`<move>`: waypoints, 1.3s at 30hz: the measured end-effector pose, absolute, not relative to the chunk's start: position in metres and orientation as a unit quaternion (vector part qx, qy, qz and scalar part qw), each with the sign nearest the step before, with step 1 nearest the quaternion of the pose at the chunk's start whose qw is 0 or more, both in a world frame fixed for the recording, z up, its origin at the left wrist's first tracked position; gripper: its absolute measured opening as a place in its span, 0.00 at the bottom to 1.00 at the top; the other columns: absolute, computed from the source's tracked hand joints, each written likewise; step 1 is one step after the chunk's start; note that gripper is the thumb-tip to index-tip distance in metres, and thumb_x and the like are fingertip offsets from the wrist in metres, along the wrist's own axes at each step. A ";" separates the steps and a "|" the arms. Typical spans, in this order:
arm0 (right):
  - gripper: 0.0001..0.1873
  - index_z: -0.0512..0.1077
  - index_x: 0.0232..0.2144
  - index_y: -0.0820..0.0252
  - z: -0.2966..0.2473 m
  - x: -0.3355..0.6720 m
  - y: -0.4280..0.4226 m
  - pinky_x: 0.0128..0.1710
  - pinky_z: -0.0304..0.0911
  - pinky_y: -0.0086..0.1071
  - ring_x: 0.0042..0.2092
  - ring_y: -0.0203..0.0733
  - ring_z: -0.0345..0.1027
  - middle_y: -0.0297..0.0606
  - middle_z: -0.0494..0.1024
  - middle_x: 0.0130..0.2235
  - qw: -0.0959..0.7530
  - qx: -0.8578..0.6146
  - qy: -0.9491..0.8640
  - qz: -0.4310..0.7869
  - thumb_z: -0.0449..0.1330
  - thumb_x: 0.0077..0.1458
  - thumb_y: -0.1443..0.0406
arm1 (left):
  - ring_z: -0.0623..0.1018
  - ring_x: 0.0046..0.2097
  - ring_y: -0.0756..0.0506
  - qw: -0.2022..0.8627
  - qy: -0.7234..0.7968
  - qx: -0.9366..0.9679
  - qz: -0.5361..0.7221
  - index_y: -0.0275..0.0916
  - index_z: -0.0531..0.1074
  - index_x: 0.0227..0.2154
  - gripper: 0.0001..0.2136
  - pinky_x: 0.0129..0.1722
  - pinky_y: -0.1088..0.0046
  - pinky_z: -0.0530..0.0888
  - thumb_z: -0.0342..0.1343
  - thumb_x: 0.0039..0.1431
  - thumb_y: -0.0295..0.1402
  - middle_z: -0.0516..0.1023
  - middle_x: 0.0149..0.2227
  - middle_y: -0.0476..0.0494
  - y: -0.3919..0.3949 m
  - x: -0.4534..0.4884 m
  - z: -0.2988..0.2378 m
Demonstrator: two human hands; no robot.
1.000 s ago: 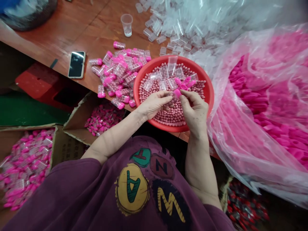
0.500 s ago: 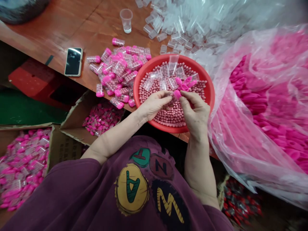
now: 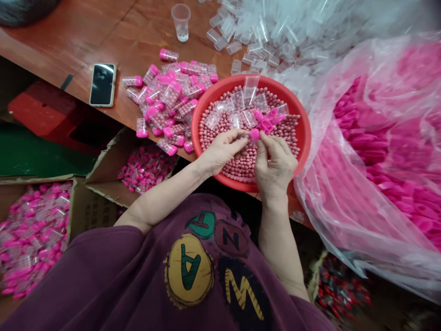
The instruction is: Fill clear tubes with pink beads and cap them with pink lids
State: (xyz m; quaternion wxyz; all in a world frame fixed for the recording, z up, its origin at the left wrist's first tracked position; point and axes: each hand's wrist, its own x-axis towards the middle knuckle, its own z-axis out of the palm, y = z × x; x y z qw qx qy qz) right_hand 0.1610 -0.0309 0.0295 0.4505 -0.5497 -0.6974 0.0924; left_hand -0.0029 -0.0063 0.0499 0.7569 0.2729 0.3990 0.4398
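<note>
My left hand [image 3: 225, 149] grips a small clear tube [image 3: 245, 136], closed around its body. A bright pink cap [image 3: 255, 134] sits at the tube's right end. The thumb and forefinger of my right hand [image 3: 274, 161] are pinched together at that cap. Both hands are over a red basin [image 3: 302, 138] of small pink balls [image 3: 241, 168]. On the balls lie several clear empty tubes [image 3: 237, 100] and a cluster of loose pink caps [image 3: 268, 120]. My fingers partly hide the tube's contents.
Left of the basin is a pile of filled, capped tubes [image 3: 172, 99]. A phone [image 3: 102, 85] and a plastic cup [image 3: 181, 23] are on the table. Clear tubes [image 3: 268, 37] heap behind; a bag of pink caps [image 3: 389, 138] stands right. Boxes of capped tubes [image 3: 36, 234] stand lower left.
My right hand has shifted slightly left and turned, its fingers drawn in closer at the pink cap. My left hand keeps its grip on the tube. The view has moved slightly.
</note>
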 end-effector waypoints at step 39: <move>0.14 0.87 0.56 0.47 0.043 0.160 -0.035 0.60 0.84 0.51 0.53 0.52 0.86 0.42 0.90 0.52 0.463 -0.540 -0.694 0.111 0.63 0.77 0.60 | 0.76 0.40 0.51 0.758 0.388 0.273 0.447 0.38 0.81 0.37 0.07 0.37 0.78 0.71 0.63 0.74 0.23 0.80 0.39 0.48 -0.007 -0.004 0.052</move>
